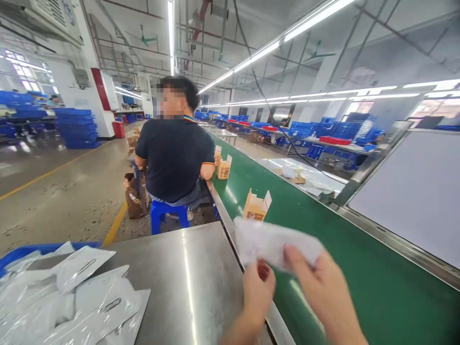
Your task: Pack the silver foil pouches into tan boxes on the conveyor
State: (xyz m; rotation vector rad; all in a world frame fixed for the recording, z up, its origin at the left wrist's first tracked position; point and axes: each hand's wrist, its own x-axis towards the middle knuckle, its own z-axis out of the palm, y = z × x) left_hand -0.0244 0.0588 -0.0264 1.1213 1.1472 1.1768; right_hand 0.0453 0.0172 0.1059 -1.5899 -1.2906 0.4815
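Both my hands hold a small white plastic packet (273, 242) over the near edge of the green conveyor belt (323, 230). My left hand (257, 292) pinches its lower left part with closed fingers. My right hand (323, 292) grips its right end, thumb on top. The packet is blurred by motion. An open tan cardboard box (256, 206) stands on the belt just beyond the packet.
A steel table (187, 278) lies at my lower left, with a pile of white plastic packets (72, 297) and a blue bin rim (21, 251). A person in a dark shirt (175, 153) sits ahead on a blue stool beside the belt. More boxes (223, 167) ride further along.
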